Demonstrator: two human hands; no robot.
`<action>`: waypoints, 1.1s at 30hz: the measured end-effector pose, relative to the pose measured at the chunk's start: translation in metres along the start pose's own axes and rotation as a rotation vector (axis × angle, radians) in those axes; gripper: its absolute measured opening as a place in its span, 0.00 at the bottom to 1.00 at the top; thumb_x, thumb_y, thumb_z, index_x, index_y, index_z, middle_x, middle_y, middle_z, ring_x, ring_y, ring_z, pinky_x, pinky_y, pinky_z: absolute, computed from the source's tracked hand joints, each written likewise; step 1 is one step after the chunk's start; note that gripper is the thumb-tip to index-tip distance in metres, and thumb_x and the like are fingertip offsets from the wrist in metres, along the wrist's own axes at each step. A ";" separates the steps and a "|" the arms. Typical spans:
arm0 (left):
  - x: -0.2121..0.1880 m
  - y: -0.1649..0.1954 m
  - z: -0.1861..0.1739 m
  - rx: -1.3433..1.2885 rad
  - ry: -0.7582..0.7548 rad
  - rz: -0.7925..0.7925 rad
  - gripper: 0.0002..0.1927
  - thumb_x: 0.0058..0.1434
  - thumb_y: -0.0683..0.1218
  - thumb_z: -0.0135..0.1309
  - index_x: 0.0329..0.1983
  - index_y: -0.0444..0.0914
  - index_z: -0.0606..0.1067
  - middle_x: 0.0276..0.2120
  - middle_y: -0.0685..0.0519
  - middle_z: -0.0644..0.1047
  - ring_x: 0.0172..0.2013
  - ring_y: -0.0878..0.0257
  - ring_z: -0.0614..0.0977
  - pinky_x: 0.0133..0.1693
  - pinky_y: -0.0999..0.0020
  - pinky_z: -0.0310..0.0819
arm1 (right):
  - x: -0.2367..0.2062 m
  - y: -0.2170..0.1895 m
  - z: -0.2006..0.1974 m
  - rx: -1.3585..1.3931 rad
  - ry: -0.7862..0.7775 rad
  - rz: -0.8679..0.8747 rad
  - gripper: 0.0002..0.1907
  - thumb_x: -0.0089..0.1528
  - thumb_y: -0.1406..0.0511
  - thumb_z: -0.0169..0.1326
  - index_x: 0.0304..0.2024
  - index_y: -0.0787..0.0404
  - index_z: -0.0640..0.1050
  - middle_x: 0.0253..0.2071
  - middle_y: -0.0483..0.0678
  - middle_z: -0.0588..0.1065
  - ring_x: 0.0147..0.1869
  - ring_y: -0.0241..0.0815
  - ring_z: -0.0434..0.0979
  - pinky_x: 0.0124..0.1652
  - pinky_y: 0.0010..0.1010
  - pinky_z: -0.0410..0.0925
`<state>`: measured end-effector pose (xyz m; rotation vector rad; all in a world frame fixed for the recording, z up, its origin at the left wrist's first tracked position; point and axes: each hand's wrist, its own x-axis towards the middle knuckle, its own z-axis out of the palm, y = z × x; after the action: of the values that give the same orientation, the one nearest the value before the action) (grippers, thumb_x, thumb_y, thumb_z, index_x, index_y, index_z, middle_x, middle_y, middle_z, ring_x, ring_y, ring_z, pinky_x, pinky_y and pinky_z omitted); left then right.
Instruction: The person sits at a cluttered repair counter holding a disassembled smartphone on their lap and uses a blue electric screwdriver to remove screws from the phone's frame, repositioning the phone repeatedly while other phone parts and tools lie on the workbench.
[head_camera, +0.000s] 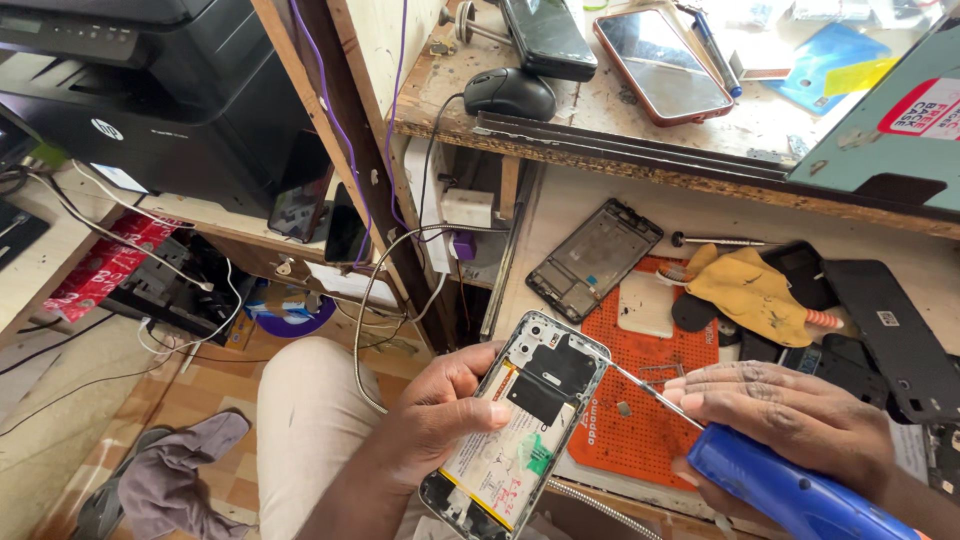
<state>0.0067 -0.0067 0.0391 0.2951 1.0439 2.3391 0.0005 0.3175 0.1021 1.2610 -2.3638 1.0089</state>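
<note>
Head view: opened phone (520, 420) is gripped by the left hand (440, 420), back cover off, held above the lap by the table (600, 130) edge; long axis runs lower-left to upper-right, top end twd the orange mat (640, 420); blue screwdriver (790, 490) is clenched in the right hand (790, 410), thin shaft pointed up-left, tip at the phone's upper right edge.

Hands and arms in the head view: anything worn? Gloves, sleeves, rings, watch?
Both bare. The left hand and right hand have no gloves and no visible rings. No sleeve shows on either forearm, and no watch or band on the parts of the wrists in view. Nails are short. The only clothing visible is light beige trousers over the knee.
</note>
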 end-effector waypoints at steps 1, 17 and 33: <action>0.000 0.000 0.000 -0.009 0.000 0.005 0.33 0.58 0.43 0.59 0.65 0.24 0.68 0.49 0.41 0.81 0.45 0.62 0.84 0.50 0.69 0.78 | 0.000 0.000 0.000 -0.006 -0.002 -0.001 0.30 0.51 0.61 0.72 0.55 0.55 0.77 0.51 0.50 0.82 0.56 0.46 0.85 0.54 0.39 0.76; 0.000 0.002 -0.001 -0.021 -0.037 0.012 0.35 0.57 0.42 0.59 0.67 0.23 0.66 0.51 0.41 0.80 0.49 0.62 0.83 0.53 0.69 0.77 | 0.001 0.003 0.002 -0.008 0.014 -0.046 0.30 0.51 0.61 0.71 0.54 0.57 0.77 0.51 0.51 0.81 0.56 0.47 0.85 0.55 0.40 0.76; -0.001 -0.003 0.001 0.032 -0.005 0.005 0.33 0.58 0.42 0.57 0.67 0.24 0.67 0.50 0.42 0.80 0.46 0.63 0.83 0.49 0.71 0.77 | 0.002 0.010 0.001 -0.027 0.104 0.164 0.30 0.49 0.62 0.71 0.53 0.57 0.78 0.51 0.49 0.82 0.52 0.44 0.86 0.52 0.33 0.77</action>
<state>0.0092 -0.0049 0.0379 0.3162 1.0808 2.3265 -0.0090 0.3198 0.0981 0.9933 -2.4220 1.0595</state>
